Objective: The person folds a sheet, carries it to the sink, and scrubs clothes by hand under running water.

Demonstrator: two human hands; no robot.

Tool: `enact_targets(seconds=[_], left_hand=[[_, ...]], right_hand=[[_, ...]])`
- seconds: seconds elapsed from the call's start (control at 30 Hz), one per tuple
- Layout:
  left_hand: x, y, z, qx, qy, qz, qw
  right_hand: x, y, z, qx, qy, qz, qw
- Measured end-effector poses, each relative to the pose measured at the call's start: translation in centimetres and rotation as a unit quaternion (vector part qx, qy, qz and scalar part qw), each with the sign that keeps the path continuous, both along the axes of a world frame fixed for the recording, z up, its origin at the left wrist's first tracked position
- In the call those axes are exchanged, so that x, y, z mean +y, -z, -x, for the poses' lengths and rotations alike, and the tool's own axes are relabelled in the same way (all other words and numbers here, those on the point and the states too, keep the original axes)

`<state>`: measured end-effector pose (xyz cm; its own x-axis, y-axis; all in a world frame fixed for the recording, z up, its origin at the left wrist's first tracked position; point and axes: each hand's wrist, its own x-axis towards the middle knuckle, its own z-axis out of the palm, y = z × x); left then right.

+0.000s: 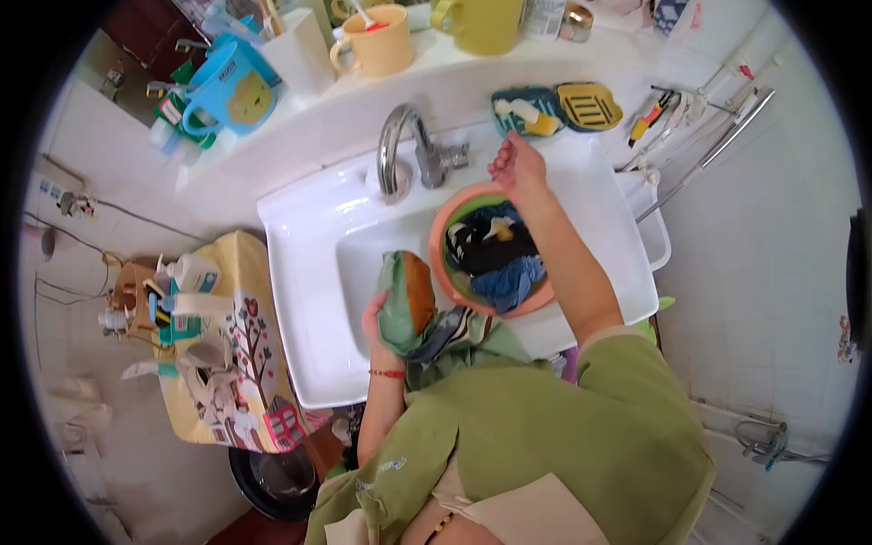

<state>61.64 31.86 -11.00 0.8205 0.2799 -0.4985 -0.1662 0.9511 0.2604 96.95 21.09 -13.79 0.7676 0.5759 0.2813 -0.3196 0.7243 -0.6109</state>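
Note:
My left hand (372, 320) is closed around a bunched green garment (397, 313) with an orange-brown patch, held over the front of the white sink (309, 318). The rest of the cloth trails toward my body. My right hand (519, 167) is above the back of the sink, just below a teal soap dish (501, 102) with a yellow soap bar (545, 124) in it. Its fingers are curled in; whatever they may hold is hidden. Under my right forearm sits a pink-rimmed basin (440, 238) with dark and blue clothes (509, 283) inside.
A chrome faucet (389, 150) rises behind the bowl. Cups, including a peach mug (381, 45), line the ledge above. A yellow soap dish (590, 107) lies at the back right. Bottles (195, 272) crowd a cloth-covered stand (245, 263) on the left; a black basin (250, 486) is below.

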Motion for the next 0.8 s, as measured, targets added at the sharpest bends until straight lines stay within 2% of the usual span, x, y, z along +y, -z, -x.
enact_targets(seconds=[0.03,0.07,0.1,0.13,0.17,0.2,0.23,0.27,0.3,0.33,0.4,0.43,0.47,0.5,0.53,0.57,0.63,0.73,0.8], left_hand=[[-0.4,-0.5,-0.1,-0.009,-0.006,0.016,1.000],[-0.7,-1.1,-0.2,-0.019,-0.011,0.030,0.999],[-0.8,-1.8,0.1,-0.013,-0.012,0.025,1.000],[-0.8,-2.6,0.4,-0.007,-0.013,0.020,1.000],[-0.7,-3.0,0.7,-0.003,-0.015,0.014,1.000],[-0.5,-2.8,1.0,0.012,-0.038,-0.008,0.999],[-0.2,-2.5,1.2,0.026,-0.060,-0.031,0.997],[0.0,-2.4,1.1,0.038,-0.083,-0.055,0.994],[-0.2,-2.9,0.8,0.035,-0.083,-0.064,0.994],[-0.5,-3.7,0.7,0.033,-0.085,-0.074,0.993],[-1.3,-5.7,0.0,0.029,-0.091,-0.087,0.992],[-0.6,-4.0,-0.1,0.018,-0.117,-0.074,0.990],[-0.4,-3.2,-0.4,0.000,-0.114,-0.080,0.990],[-0.3,-3.4,-0.9,-0.006,-0.097,-0.079,0.992],[-0.1,-3.4,-1.4,0.014,-0.064,-0.102,0.993],[-0.4,-4.2,-2.3,0.080,-0.092,-0.152,0.981],[-0.2,-4.6,-2.7,0.123,-0.073,-0.133,0.981],[1.7,-3.8,-1.3,0.046,-0.035,-0.139,0.989],[2.5,-3.4,-0.5,0.057,-0.025,-0.213,0.975]], right_hand=[[-1.3,-2.3,1.5,0.091,0.065,0.149,0.982],[-2.4,-4.9,2.9,0.176,0.127,0.294,0.931],[-3.7,-6.8,4.9,0.041,0.165,0.439,0.882],[-5.0,-8.7,7.1,-0.097,0.192,0.564,0.797],[-5.9,-9.3,8.3,-0.235,0.210,0.662,0.680],[-6.8,-1.6,5.8,-0.369,0.167,0.658,0.635],[-7.4,1.2,6.1,-0.431,0.200,0.657,0.585],[-7.8,3.0,6.6,-0.491,0.233,0.649,0.532],[-7.7,1.7,8.2,-0.547,0.264,0.635,0.476],[-7.8,0.2,9.7,-0.539,0.267,0.663,0.445],[-6.3,-3.7,12.1,-0.499,0.250,0.621,0.550],[-5.3,-5.0,13.7,-0.477,0.234,0.596,0.603],[-4.3,-6.0,15.7,-0.471,0.186,0.521,0.687],[-3.3,-10.2,17.3,-0.243,-0.134,0.500,0.821],[-2.5,-10.3,19.2,-0.217,-0.253,0.464,0.820],[-2.0,-9.8,21.1,-0.254,-0.296,0.443,0.807],[-1.2,-8.6,23.2,-0.303,-0.303,0.442,0.788],[-0.8,-7.7,23.9,-0.286,-0.290,0.455,0.792],[-0.8,-7.6,23.5,-0.241,-0.274,0.464,0.808]])
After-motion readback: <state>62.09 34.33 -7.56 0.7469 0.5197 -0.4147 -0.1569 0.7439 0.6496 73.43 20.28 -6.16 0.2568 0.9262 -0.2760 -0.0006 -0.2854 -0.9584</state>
